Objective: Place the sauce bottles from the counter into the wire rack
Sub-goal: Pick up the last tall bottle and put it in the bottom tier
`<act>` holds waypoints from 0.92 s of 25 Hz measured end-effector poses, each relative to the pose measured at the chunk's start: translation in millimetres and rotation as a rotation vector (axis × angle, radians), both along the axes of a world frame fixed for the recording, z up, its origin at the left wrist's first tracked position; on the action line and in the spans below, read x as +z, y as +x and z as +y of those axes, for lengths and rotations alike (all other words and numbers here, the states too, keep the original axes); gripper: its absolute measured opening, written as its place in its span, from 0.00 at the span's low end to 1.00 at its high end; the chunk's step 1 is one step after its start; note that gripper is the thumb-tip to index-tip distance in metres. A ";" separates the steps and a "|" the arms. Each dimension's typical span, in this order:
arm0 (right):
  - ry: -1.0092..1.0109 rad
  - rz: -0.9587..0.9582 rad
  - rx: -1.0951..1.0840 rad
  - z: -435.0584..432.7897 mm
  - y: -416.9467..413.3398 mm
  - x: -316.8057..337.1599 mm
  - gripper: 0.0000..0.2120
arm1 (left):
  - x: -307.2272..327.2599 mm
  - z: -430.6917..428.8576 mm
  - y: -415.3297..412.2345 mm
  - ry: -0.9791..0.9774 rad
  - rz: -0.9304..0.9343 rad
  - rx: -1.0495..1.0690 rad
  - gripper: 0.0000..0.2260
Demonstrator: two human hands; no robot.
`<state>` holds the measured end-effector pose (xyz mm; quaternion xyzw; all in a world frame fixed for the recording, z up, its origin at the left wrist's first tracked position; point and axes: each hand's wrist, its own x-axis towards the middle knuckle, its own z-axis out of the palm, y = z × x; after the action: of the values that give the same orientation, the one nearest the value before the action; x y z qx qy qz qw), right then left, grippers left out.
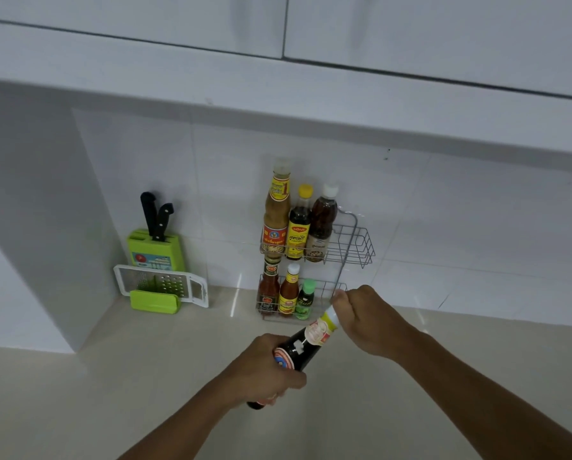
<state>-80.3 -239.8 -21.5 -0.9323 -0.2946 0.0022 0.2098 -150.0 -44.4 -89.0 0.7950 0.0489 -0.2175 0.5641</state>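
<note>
A dark sauce bottle [303, 343] with a red-and-white label is held tilted above the counter, neck pointing up and right. My left hand [264, 370] grips its lower body. My right hand [367, 318] is closed around its cap and neck. Just behind stands a two-tier wire rack [357, 244] against the tiled wall. Its upper tier holds three tall bottles [298, 224] on the left, with the right part bare. The lower tier holds three smaller bottles [286, 293]; my right hand hides its right end.
A green knife block [153, 247] with two black-handled knives stands in the left corner, a white grater [165, 287] in a green holder leaning in front. The beige counter [112, 376] runs left and right. White wall cabinets [278, 34] hang overhead.
</note>
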 end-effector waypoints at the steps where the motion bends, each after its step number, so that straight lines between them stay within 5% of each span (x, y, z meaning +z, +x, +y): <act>1: 0.017 0.011 -0.013 -1.7 2.2 -2.3 0.15 | -3.7 -3.8 1.5 0.019 -0.003 0.029 0.24; 4: 0.089 0.060 -0.149 -7.4 14.7 -7.1 0.19 | -10.6 -12.1 9.4 0.237 -0.121 0.073 0.31; 7: 0.259 0.171 -0.192 -7.0 18.3 -7.2 0.08 | -10.0 -15.4 19.2 0.474 -0.254 0.088 0.33; 9: 0.384 0.063 -0.260 -3.7 23.8 -12.9 0.16 | -11.9 -18.6 29.9 0.355 -0.256 0.123 0.33; 11: 0.500 0.346 -0.292 3.8 23.6 -24.5 0.21 | -15.1 -24.5 43.1 0.171 -0.242 0.148 0.29; 13: 0.487 0.501 -0.215 7.3 21.4 -36.5 0.12 | -20.2 -30.0 57.6 0.065 -0.276 0.097 0.24; 18: 0.544 0.321 -0.350 -13.8 56.0 -48.5 0.06 | -52.5 -13.2 96.2 0.062 -0.192 0.018 0.30; 23: 0.533 0.197 -0.496 -27.3 99.4 -72.8 0.15 | -89.5 21.9 131.0 0.042 0.048 0.350 0.28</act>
<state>19.1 -267.1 -94.2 -0.8834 -0.0284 -0.0358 0.4664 -19.0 -22.5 -178.5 0.7806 0.2046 -0.1340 0.5751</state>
